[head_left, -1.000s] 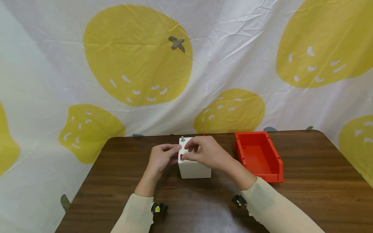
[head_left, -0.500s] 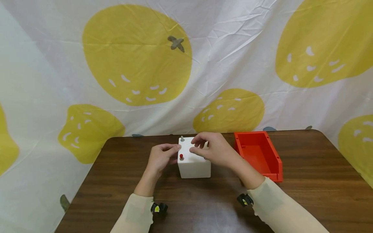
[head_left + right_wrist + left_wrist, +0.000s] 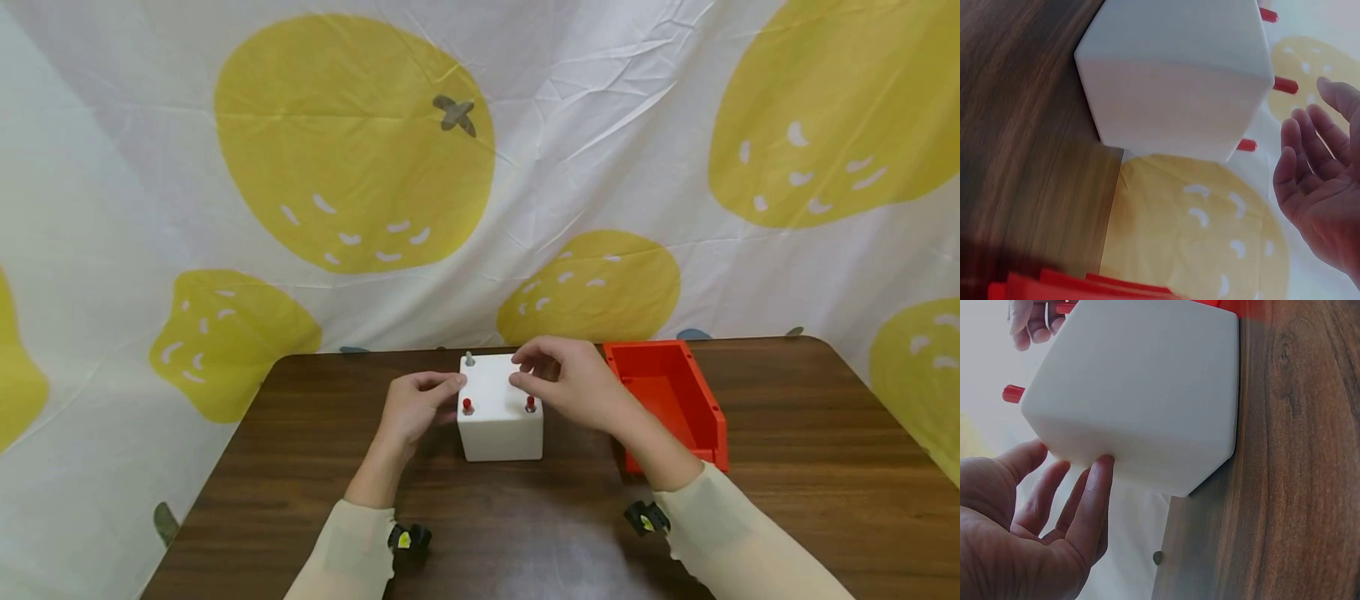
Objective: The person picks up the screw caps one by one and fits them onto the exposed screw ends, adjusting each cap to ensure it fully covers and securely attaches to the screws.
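A white box (image 3: 501, 439) stands on the table, with posts at the corners of its top. Red caps sit on the front left post (image 3: 467, 406) and the front right post (image 3: 530, 404); a third red cap (image 3: 1247, 145) shows in the right wrist view. At the back left, the metal post (image 3: 470, 359) is bare. My left hand (image 3: 413, 412) rests its fingertips against the box's left side, thumb at the top edge. Over the right side of the top hovers my right hand (image 3: 573, 385), fingers loosely bent and holding nothing, hiding the back right corner in the head view.
Right of the box, partly behind my right forearm, is a red open-fronted bin (image 3: 708, 400). The dark wooden table (image 3: 300, 467) ends at a back edge close behind the box. A white curtain (image 3: 585, 150) with yellow fruit hangs there.
My right hand has moved right, away from the front left red cap and across the box top, uncovering the front right cap. My left hand stays at the box's side.
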Demonstrator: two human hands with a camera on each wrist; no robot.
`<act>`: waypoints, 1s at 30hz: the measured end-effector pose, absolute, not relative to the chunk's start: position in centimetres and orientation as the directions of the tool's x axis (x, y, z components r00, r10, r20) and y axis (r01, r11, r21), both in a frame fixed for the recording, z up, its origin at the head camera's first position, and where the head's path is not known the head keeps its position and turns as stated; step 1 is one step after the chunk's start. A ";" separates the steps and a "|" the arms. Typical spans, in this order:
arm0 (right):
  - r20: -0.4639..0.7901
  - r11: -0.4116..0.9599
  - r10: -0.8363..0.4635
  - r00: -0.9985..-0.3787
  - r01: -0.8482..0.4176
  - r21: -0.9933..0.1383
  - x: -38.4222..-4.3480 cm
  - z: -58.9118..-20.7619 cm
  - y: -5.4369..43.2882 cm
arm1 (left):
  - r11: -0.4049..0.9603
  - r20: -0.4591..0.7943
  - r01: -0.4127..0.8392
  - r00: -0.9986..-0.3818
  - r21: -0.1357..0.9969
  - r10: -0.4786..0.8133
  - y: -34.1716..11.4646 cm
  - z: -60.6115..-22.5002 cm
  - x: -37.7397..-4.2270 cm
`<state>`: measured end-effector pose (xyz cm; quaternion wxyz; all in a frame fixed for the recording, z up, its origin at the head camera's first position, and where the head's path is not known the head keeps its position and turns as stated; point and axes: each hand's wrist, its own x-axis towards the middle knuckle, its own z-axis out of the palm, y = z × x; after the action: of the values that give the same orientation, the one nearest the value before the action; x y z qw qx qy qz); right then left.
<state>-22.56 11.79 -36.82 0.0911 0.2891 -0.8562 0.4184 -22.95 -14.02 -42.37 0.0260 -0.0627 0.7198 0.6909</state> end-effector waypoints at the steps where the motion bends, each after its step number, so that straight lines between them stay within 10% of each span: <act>1: 0.394 0.488 -0.413 -0.821 -0.565 -0.665 -22.6 -36.8 12.0 | 0.038 -0.124 -0.126 -0.991 0.991 -0.055 -14.0 -42.4 -22.9; 30: 0.341 0.613 -0.277 -0.898 -0.439 -0.657 -23.1 -36.8 19.0 | 0.050 -0.120 -0.123 -0.991 0.991 -0.058 -13.9 -42.3 -22.8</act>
<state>-23.14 19.02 -36.80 0.1029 0.2007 -0.8920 0.3917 -22.78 -13.91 -42.32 0.0238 -0.0625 0.7243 0.6862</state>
